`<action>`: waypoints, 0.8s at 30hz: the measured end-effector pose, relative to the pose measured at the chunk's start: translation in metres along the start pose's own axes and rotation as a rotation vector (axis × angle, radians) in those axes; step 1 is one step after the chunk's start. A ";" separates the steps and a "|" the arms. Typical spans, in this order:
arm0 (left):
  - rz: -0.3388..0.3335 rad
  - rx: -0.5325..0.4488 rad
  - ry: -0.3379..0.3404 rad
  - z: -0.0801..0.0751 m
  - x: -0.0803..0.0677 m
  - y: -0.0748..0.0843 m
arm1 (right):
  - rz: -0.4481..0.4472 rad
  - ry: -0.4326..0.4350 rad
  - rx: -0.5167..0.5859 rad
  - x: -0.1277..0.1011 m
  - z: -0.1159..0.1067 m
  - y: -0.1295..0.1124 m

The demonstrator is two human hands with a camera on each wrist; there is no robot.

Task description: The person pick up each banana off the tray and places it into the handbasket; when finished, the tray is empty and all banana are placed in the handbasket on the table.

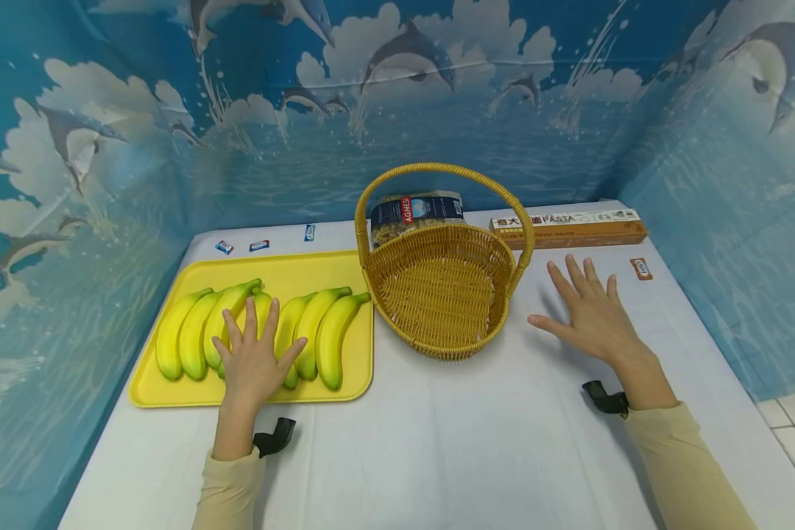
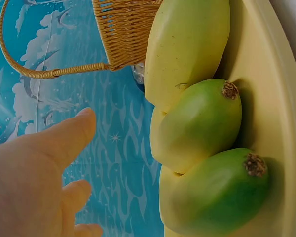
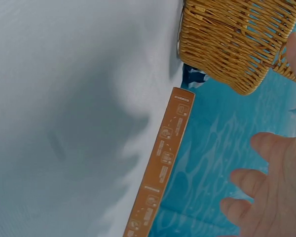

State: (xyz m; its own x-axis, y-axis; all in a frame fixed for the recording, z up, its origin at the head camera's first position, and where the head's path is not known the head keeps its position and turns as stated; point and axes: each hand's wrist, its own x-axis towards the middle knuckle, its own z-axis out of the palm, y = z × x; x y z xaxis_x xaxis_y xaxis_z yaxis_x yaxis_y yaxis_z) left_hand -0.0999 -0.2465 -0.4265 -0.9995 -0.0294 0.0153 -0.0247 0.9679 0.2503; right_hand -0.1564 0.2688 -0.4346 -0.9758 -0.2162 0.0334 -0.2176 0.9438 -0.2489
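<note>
The bananas (image 1: 258, 331) are lying in a row on the yellow tray (image 1: 172, 394), and my left hand (image 1: 255, 361) is hovering over them, fingers spread and holding nothing. Just beside the tray the wicker basket (image 1: 444, 291) is standing. My right hand (image 1: 592, 316) is hovering spread above the white table (image 1: 437, 442), gripping nothing.

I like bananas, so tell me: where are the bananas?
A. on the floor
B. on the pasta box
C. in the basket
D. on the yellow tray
D: the bananas lie side by side on the yellow tray, under the left hand; the basket beside them holds nothing.
</note>
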 end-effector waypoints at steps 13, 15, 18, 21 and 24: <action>-0.004 -0.001 0.004 -0.001 -0.002 -0.003 | 0.022 0.047 0.137 0.003 0.000 0.001; -0.007 -0.008 0.015 -0.001 -0.003 -0.005 | 0.027 0.076 0.237 0.005 0.001 -0.004; -0.005 -0.025 0.041 -0.002 -0.005 -0.006 | 0.003 0.152 0.393 0.009 0.003 -0.016; 0.006 -0.048 0.066 -0.002 -0.004 -0.004 | -0.055 0.232 0.501 0.012 0.006 -0.026; 0.029 -0.091 0.075 -0.003 -0.001 -0.001 | -0.085 0.287 0.551 0.013 0.008 -0.034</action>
State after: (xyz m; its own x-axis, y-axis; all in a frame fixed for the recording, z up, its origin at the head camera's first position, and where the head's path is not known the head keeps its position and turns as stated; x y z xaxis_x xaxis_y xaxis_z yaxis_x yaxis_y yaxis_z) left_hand -0.0986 -0.2478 -0.4234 -0.9951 -0.0238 0.0955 0.0096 0.9420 0.3356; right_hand -0.1612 0.2322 -0.4338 -0.9395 -0.1364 0.3144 -0.3255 0.6419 -0.6943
